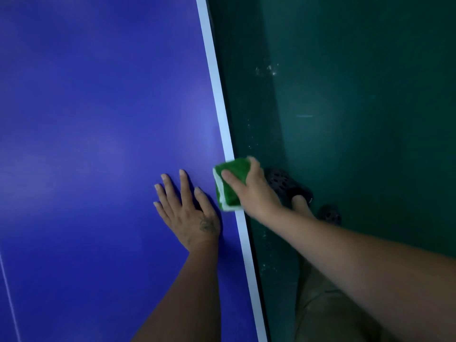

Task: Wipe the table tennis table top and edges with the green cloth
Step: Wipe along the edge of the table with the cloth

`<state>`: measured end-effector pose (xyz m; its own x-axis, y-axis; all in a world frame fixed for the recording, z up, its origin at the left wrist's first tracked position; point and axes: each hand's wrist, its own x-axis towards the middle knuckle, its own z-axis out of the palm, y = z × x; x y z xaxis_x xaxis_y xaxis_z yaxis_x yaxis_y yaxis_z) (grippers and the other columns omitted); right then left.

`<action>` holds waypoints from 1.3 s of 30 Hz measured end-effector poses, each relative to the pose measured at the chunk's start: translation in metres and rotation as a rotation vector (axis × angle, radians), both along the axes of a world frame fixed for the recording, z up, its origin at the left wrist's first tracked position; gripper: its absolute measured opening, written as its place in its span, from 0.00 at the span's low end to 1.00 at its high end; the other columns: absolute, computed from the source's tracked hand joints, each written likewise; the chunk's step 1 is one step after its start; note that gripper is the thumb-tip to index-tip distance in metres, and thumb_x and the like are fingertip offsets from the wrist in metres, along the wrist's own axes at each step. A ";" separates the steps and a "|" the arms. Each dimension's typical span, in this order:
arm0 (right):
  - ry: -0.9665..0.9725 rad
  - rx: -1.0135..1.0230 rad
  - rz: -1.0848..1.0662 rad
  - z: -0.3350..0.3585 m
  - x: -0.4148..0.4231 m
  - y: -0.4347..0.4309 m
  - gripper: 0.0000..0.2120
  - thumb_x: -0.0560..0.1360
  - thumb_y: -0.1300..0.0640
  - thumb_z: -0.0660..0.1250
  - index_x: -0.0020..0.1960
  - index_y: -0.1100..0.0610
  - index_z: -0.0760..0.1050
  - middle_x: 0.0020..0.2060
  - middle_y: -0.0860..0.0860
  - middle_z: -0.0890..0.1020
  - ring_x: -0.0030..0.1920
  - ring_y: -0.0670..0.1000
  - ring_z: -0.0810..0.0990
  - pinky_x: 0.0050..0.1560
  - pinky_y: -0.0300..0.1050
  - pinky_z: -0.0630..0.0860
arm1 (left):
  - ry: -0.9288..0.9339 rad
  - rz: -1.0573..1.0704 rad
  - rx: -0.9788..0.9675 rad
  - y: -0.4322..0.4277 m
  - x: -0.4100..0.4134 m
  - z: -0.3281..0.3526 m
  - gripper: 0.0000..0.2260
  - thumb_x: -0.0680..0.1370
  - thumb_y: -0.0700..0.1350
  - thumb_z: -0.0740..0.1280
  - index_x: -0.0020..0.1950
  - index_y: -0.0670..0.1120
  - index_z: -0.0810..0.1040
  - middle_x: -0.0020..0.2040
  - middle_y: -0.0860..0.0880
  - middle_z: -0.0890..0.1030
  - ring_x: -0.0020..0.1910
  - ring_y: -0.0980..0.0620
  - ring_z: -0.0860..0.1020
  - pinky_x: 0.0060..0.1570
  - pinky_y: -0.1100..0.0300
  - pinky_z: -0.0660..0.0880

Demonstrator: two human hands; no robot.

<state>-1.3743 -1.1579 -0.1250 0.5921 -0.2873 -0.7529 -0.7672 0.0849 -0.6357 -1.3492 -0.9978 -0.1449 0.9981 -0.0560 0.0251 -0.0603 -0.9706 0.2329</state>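
Green cloth [229, 186] in right hand [249, 191], lengthwise along table edge [223, 119].

so the left grip [190, 213] is flat, palm down, fingers spread, resting on the desk [98, 119] just in from its right edge. The right grip [249, 191] is curled round the green cloth [230, 186] right at that edge, thumb lying over it. Both forearms [370, 262] are bare and stretched forward.

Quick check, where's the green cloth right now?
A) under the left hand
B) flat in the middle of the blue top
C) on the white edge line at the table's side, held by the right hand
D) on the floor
C: the right hand grips the green cloth over the white edge line; the left hand lies flat on the blue top, holding nothing.
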 end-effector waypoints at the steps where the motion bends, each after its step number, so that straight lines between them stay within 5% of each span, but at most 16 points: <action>1: 0.011 -0.001 -0.017 0.001 -0.011 0.008 0.42 0.82 0.33 0.65 0.85 0.54 0.54 0.79 0.55 0.68 0.76 0.59 0.72 0.74 0.59 0.72 | -0.003 -0.003 0.003 0.001 0.000 -0.001 0.24 0.88 0.52 0.58 0.85 0.54 0.68 0.88 0.49 0.59 0.88 0.47 0.53 0.85 0.38 0.51; 8: 0.059 -0.055 -0.231 0.005 0.022 0.019 0.42 0.80 0.33 0.69 0.83 0.56 0.60 0.75 0.54 0.72 0.75 0.58 0.72 0.75 0.59 0.71 | 0.001 -0.018 0.019 0.002 0.001 -0.003 0.24 0.88 0.51 0.58 0.85 0.54 0.67 0.88 0.50 0.57 0.88 0.48 0.52 0.85 0.37 0.51; 16: -0.008 0.084 -0.101 -0.011 0.156 -0.089 0.40 0.79 0.29 0.68 0.79 0.54 0.63 0.73 0.53 0.74 0.67 0.57 0.79 0.68 0.57 0.78 | 0.102 0.062 -0.142 -0.008 0.013 0.012 0.23 0.86 0.47 0.62 0.81 0.45 0.74 0.85 0.47 0.65 0.87 0.45 0.58 0.83 0.33 0.55; 21: -0.032 0.065 -0.106 -0.015 0.166 -0.095 0.42 0.79 0.33 0.70 0.83 0.53 0.59 0.75 0.54 0.71 0.70 0.58 0.77 0.71 0.57 0.76 | 0.161 0.025 -0.460 -0.052 0.120 0.034 0.23 0.84 0.46 0.66 0.80 0.48 0.74 0.81 0.53 0.72 0.82 0.56 0.68 0.81 0.45 0.67; 25: 0.008 0.074 -0.079 -0.008 0.128 -0.069 0.48 0.77 0.30 0.69 0.86 0.49 0.52 0.77 0.52 0.68 0.73 0.57 0.74 0.74 0.62 0.74 | 0.144 -0.052 -0.500 -0.133 0.262 0.026 0.25 0.85 0.42 0.67 0.83 0.44 0.69 0.83 0.48 0.69 0.82 0.53 0.67 0.82 0.60 0.61; 27: 0.023 0.101 -0.070 -0.003 0.110 -0.062 0.49 0.75 0.27 0.67 0.86 0.46 0.50 0.77 0.48 0.67 0.71 0.54 0.75 0.71 0.63 0.76 | 0.144 -0.092 -0.461 -0.180 0.326 0.018 0.28 0.86 0.44 0.66 0.86 0.45 0.64 0.84 0.50 0.67 0.83 0.54 0.64 0.80 0.68 0.57; 32: 0.043 0.155 -0.100 -0.002 0.100 -0.056 0.55 0.68 0.24 0.65 0.87 0.46 0.51 0.79 0.44 0.66 0.74 0.49 0.71 0.77 0.59 0.72 | 0.041 -0.080 -0.048 -0.248 0.393 0.000 0.29 0.89 0.58 0.53 0.89 0.51 0.56 0.89 0.49 0.54 0.88 0.48 0.50 0.86 0.48 0.45; 39: 0.035 0.140 -0.198 -0.006 0.165 -0.083 0.54 0.70 0.21 0.68 0.85 0.48 0.56 0.74 0.44 0.69 0.72 0.50 0.73 0.73 0.53 0.72 | 0.008 -0.066 0.018 -0.252 0.396 -0.001 0.28 0.88 0.60 0.52 0.88 0.55 0.59 0.89 0.50 0.54 0.88 0.48 0.50 0.86 0.46 0.46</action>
